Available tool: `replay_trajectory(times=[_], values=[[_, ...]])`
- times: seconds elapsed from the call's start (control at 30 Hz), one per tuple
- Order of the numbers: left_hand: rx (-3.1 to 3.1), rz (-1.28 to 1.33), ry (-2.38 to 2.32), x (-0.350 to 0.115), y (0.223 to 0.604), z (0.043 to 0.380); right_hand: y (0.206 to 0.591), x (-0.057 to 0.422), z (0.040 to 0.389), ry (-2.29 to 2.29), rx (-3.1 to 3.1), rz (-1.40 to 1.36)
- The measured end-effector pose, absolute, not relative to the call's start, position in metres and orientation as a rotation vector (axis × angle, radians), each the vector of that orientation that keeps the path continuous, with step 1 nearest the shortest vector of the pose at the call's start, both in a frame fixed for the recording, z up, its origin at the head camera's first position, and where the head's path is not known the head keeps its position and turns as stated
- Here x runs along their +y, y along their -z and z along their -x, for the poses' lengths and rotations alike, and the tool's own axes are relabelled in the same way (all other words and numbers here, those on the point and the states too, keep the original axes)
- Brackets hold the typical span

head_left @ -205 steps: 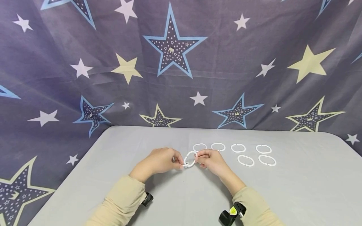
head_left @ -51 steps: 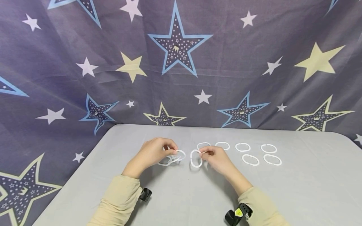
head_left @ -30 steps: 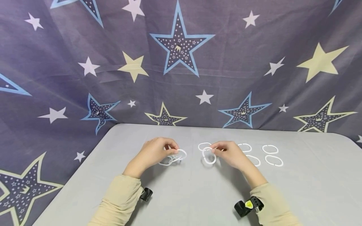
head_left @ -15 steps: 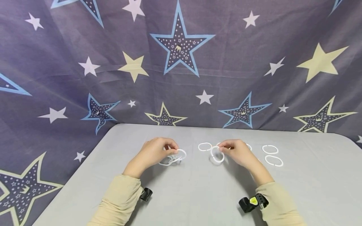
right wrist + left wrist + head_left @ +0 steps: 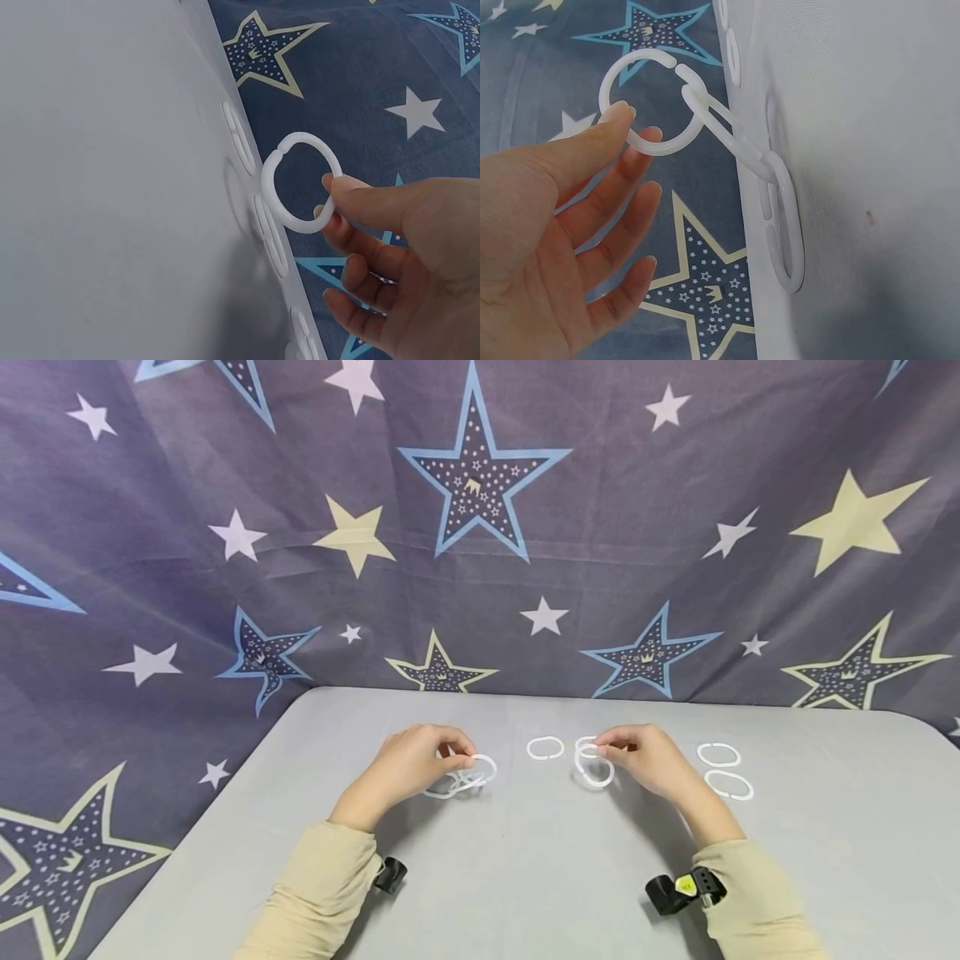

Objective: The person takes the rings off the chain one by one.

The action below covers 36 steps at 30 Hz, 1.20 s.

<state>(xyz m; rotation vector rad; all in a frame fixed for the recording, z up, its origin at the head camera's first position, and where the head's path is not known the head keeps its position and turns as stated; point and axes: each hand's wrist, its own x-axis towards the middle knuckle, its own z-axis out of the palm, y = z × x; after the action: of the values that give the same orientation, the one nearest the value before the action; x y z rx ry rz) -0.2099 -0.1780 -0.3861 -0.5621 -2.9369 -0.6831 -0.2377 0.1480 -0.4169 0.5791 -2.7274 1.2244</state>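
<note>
My left hand (image 5: 411,770) pinches a white split-ring link (image 5: 641,55) between thumb and fingertip, above the table. From that link hangs a second white link (image 5: 727,139), and a third white link (image 5: 792,225) hooks through the second. To the right, apart from these, my right hand (image 5: 651,762) pinches a single white link (image 5: 269,187) by its edge. A narrow gap shows in its upper side. Nothing is hooked to it. In the head view it overlaps a link lying behind it on the table.
More loose white links lie flat on the grey table (image 5: 495,885): one link (image 5: 529,748) between the hands, two at the right, the upper link (image 5: 717,745) just above the lower link (image 5: 752,790). The right hand hides others. A star-patterned curtain (image 5: 600,510) hangs behind the table.
Earlier both hands met at linked rings in the middle. They are now apart: the right hand has moved right and slightly farther back with its single link, while the left stays nearly still.
</note>
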Motion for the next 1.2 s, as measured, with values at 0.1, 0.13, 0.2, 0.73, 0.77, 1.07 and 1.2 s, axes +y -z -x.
replay_trajectory(times=[0.1,0.13,0.2,0.73,0.77,1.07,1.2], values=[[-2.939,0.561,0.689,-0.178,0.386,0.21,0.418,0.151,0.239,-1.203,-2.733,-0.588],[-2.944,0.558,0.693,-0.177,0.386,0.21,0.418,0.152,0.239,-1.192,-2.737,-0.593],[-2.951,0.554,0.7,-0.176,0.385,0.209,0.42,0.154,0.239,-1.171,-2.752,-0.589],[-2.95,0.469,0.708,-0.175,0.385,0.208,0.429,0.155,0.239,-1.051,-2.817,-0.527],[-2.951,0.467,0.708,-0.176,0.385,0.208,0.43,0.154,0.239,-1.043,-2.818,-0.532],[-2.955,0.484,0.702,-0.175,0.386,0.207,0.432,0.151,0.237,-0.949,-2.852,-0.569],[-2.952,0.493,0.698,-0.175,0.387,0.208,0.435,0.153,0.239,-0.948,-2.859,-0.592]])
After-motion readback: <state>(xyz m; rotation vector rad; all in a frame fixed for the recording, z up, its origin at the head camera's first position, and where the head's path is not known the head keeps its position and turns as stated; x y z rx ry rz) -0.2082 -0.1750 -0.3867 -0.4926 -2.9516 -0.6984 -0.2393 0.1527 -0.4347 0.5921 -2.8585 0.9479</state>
